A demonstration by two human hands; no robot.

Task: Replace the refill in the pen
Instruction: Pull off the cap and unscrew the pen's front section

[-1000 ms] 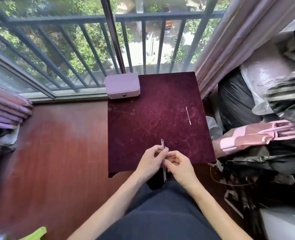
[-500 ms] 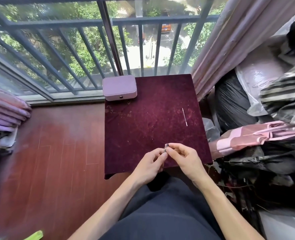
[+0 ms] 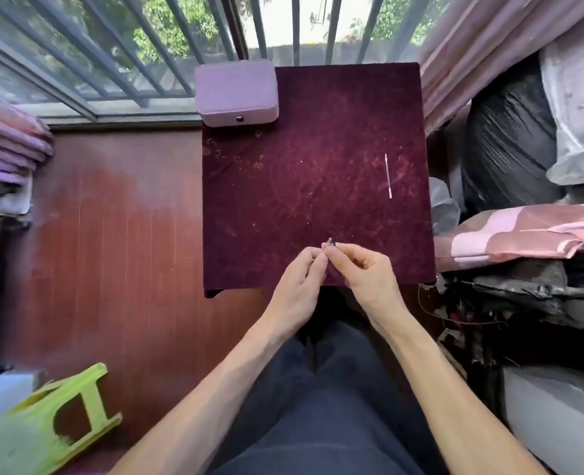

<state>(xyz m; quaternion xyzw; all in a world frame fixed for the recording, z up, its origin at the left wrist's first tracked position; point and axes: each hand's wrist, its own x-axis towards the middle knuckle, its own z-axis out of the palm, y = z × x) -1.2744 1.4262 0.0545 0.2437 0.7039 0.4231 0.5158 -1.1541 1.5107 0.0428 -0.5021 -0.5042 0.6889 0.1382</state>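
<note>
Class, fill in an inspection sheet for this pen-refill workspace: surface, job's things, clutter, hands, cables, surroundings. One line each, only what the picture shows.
Surface: dark red cloth covers the small table, with pale scuffs.
Job's things: a thin white refill lies alone on the cloth's right side; the pen is mostly hidden, only its tip showing between the fingers.
Clutter: a closed lilac box at the far left corner.
Hands: left hand and right hand meet at the near edge, both pinching the pen.
Cables: thin wires by the right-hand pile.
Surroundings: window bars, pink curtain, bagged bundles, green stool, wooden floor.
</note>
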